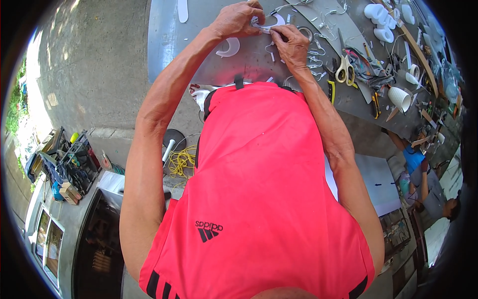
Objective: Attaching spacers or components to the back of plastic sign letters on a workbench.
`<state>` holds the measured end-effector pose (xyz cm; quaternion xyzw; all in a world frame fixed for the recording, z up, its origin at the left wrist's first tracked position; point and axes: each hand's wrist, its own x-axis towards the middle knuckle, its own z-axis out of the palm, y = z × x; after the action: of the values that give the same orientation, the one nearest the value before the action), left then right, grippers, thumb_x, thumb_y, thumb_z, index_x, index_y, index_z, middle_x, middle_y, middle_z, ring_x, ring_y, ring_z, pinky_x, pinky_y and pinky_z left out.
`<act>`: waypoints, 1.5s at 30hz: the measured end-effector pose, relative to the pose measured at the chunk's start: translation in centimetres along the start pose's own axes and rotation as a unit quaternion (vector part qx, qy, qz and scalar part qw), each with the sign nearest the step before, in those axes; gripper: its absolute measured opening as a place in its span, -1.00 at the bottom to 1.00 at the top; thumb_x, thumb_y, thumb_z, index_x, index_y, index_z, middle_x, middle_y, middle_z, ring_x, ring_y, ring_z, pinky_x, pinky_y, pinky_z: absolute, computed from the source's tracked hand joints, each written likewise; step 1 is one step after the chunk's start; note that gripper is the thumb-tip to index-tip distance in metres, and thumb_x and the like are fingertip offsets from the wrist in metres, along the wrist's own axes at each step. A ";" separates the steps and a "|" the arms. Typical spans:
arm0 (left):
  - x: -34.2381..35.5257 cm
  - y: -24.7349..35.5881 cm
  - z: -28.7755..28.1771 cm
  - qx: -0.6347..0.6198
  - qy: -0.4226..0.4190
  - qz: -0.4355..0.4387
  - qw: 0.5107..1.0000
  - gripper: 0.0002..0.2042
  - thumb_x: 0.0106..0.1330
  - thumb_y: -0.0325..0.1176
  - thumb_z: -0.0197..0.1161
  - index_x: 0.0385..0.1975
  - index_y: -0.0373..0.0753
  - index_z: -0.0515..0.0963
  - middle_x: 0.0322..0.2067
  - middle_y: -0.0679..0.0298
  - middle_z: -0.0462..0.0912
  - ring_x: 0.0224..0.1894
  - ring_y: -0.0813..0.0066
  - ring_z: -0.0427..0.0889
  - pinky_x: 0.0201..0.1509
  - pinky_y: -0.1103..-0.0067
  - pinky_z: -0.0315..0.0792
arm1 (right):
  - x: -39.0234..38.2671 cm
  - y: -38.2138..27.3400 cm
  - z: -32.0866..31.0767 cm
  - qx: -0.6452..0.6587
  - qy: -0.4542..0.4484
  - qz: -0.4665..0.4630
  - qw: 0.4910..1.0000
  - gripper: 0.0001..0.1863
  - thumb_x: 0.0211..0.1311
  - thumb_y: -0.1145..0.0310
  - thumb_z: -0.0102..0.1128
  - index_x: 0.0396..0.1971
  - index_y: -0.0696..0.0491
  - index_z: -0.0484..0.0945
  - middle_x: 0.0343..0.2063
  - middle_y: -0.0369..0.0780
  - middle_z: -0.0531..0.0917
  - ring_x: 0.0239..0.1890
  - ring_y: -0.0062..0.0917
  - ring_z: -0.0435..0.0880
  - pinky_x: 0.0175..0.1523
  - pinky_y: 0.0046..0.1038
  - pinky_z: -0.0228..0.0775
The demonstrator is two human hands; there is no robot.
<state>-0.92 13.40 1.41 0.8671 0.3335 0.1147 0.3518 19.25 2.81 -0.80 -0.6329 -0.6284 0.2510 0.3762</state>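
At the top of the grey work table (191,65), my left hand (241,17) pinches a small white strip (264,28) lying along a white crescent piece (275,19); a thin wire runs from it. My right hand (294,47) pinches the strip's other end with thumb and finger. A second white crescent (229,49) lies loose below my left hand. A narrow white piece (182,10) is at the table's upper left. To the right of my right hand are a tape roll and several small white wired modules (314,62).
Scissors (341,70), a box cutter (375,104), white foam-like rolls (383,32), a white cup-shaped piece (398,97) and scraps crowd the table's right. Another person (430,189) is at lower right. Yellow cord (181,162) and piled gear (67,164) are on the left.
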 end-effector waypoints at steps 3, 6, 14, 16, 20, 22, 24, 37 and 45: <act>-0.1 -0.2 0.1 0.020 0.006 -0.004 1.000 -0.77 0.15 -0.18 0.50 -0.23 -0.05 0.71 0.01 0.35 0.65 -0.09 0.27 0.70 0.00 0.39 0.56 | 0.0 -0.3 0.0 0.002 -0.001 0.002 1.000 -0.88 0.21 0.40 0.40 -0.26 0.05 0.78 -0.31 -0.19 0.76 -0.30 -0.37 0.77 -0.17 -0.42 0.58; -0.1 -0.1 0.3 0.027 0.010 -0.002 1.000 -0.78 0.17 -0.16 0.49 -0.24 -0.03 0.72 0.01 0.36 0.65 -0.08 0.27 0.70 0.01 0.40 0.56 | 0.1 0.0 0.0 -0.022 0.007 -0.026 0.999 -0.86 0.24 0.39 0.42 -0.23 0.04 0.79 -0.31 -0.25 0.76 -0.35 -0.52 0.76 -0.22 -0.52 0.57; -0.1 0.1 0.4 0.042 0.015 0.000 0.999 -0.80 0.20 -0.11 0.48 -0.28 -0.02 0.73 -0.01 0.36 0.65 -0.03 0.28 0.69 0.01 0.41 0.56 | 0.1 -0.4 0.1 -0.014 0.008 -0.028 0.999 -0.88 0.20 0.44 0.41 -0.27 0.06 0.77 -0.31 -0.18 0.76 -0.27 -0.34 0.77 -0.15 -0.40 0.58; -0.1 0.1 0.4 0.049 0.017 0.001 0.999 -0.81 0.21 -0.11 0.48 -0.29 -0.01 0.73 -0.02 0.36 0.65 -0.02 0.28 0.68 0.01 0.41 0.56 | 0.2 -0.3 0.1 -0.014 0.007 -0.029 0.999 -0.88 0.19 0.44 0.41 -0.27 0.07 0.77 -0.31 -0.18 0.75 -0.27 -0.34 0.77 -0.14 -0.39 0.58; -0.2 0.2 0.5 0.054 0.026 0.004 0.998 -0.83 0.21 -0.12 0.48 -0.30 0.01 0.73 -0.02 0.37 0.65 -0.02 0.28 0.68 0.01 0.40 0.56 | 0.1 -0.3 0.1 -0.014 0.007 -0.030 0.999 -0.88 0.20 0.44 0.41 -0.27 0.06 0.77 -0.31 -0.19 0.75 -0.26 -0.34 0.77 -0.14 -0.39 0.58; -0.2 0.4 0.5 0.057 0.024 0.006 0.998 -0.85 0.21 -0.13 0.47 -0.30 0.03 0.73 -0.02 0.37 0.65 -0.03 0.29 0.69 0.00 0.40 0.56 | 0.1 -0.2 0.1 -0.012 0.004 -0.026 1.000 -0.88 0.20 0.43 0.41 -0.27 0.06 0.77 -0.31 -0.19 0.75 -0.26 -0.34 0.77 -0.14 -0.39 0.58; -0.2 0.5 0.4 0.058 0.022 0.002 0.998 -0.86 0.21 -0.14 0.47 -0.31 0.03 0.74 -0.02 0.38 0.65 -0.03 0.29 0.69 0.00 0.41 0.56 | 0.1 -0.2 0.2 -0.018 0.007 -0.037 0.999 -0.89 0.20 0.43 0.41 -0.27 0.06 0.77 -0.30 -0.19 0.75 -0.27 -0.34 0.77 -0.15 -0.39 0.58; 0.5 1.3 1.3 0.047 0.021 -0.082 0.995 -0.84 0.03 -0.16 0.53 -0.41 0.01 0.78 -0.07 0.36 0.66 0.00 0.27 0.67 0.05 0.40 0.52 | 0.4 -0.2 0.2 -0.032 -0.004 -0.047 0.998 -0.90 0.19 0.43 0.39 -0.30 0.04 0.77 -0.34 -0.18 0.72 -0.30 -0.29 0.75 -0.17 -0.34 0.57; 1.0 2.0 1.6 0.077 0.008 -0.108 0.991 -0.89 0.03 -0.27 0.47 -0.41 0.00 0.78 -0.07 0.34 0.67 -0.01 0.23 0.68 0.04 0.39 0.53 | 0.7 -0.3 -0.1 -0.048 -0.035 -0.044 0.997 -0.87 0.17 0.42 0.40 -0.28 0.07 0.77 -0.33 -0.14 0.71 -0.28 -0.25 0.75 -0.15 -0.31 0.57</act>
<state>1.52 12.10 1.60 0.8494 0.4359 0.0571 0.2920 19.21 3.41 -0.41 -0.6126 -0.6799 0.2254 0.3341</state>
